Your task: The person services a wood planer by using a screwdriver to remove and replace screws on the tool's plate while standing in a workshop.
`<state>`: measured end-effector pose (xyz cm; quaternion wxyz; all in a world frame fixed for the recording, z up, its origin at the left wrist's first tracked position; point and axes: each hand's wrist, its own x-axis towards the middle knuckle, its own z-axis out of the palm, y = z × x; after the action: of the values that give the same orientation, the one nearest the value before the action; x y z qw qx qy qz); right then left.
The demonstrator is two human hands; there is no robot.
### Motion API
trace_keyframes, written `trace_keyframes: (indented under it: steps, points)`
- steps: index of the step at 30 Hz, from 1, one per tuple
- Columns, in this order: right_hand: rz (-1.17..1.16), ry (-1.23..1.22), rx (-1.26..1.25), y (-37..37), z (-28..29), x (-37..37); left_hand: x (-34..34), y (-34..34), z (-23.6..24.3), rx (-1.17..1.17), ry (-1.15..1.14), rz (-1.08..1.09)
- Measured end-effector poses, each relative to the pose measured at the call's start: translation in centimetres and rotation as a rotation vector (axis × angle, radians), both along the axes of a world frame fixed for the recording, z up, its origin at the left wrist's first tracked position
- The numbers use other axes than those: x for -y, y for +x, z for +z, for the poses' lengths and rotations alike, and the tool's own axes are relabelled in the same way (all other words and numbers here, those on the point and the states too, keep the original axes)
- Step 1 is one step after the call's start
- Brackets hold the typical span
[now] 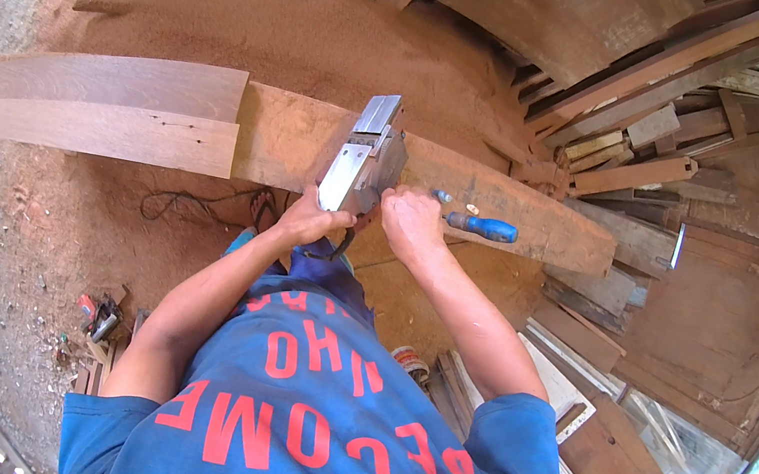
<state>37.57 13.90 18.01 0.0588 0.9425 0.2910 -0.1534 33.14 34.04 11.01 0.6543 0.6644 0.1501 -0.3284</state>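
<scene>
A silver-and-grey electric hand planer (351, 166) rests tilted on the thick wooden beam, its flat metal sole facing up. My left hand (314, 218) grips its near end, with the thumb along the metal. At the planer's right side is my closed right hand (410, 224), fingers bunched against the body; whatever they pinch is hidden. Just right of that hand lies a screwdriver with a blue handle (488, 228). Two small pieces sit beyond it, one bluish (442, 195) and one pale (473, 209).
Two thin boards (109, 129) lie side by side on the left of the long beam (292, 125). A black cord (203, 199) trails on the dusty ground. Stacked timber (634, 175) fills the right. Red and dark tools (102, 315) lie at lower left.
</scene>
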Motion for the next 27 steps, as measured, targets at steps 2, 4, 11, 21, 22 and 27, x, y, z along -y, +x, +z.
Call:
trace_keyframes:
  steps: [2, 4, 11, 21, 22, 27]
  points:
    - [-0.011, 0.059, 0.053, -0.1, 0.1, -0.7, 0.6, -1.1, -2.0, 0.079, -0.057, 0.078]
    - [-0.039, 0.091, 0.054, -0.3, 1.9, -1.8, 0.9, -1.2, -5.4, 0.151, -0.130, 0.023]
    - [-0.277, 0.099, -0.007, -1.1, -1.6, -1.2, 0.5, -1.2, -2.4, 0.192, -0.045, 0.063]
    - [-0.226, 0.097, -0.035, -0.3, 1.1, -1.8, 1.0, -0.6, -7.4, 0.052, -0.116, -0.015]
    - [-0.205, 0.117, -0.016, 0.2, 0.2, -1.5, 1.0, -0.2, -7.7, 0.080, -0.112, -0.008]
    - [-0.234, 0.208, -0.069, 0.8, 1.6, -2.4, 0.6, -0.4, -11.1, 0.035, -0.121, -0.029]
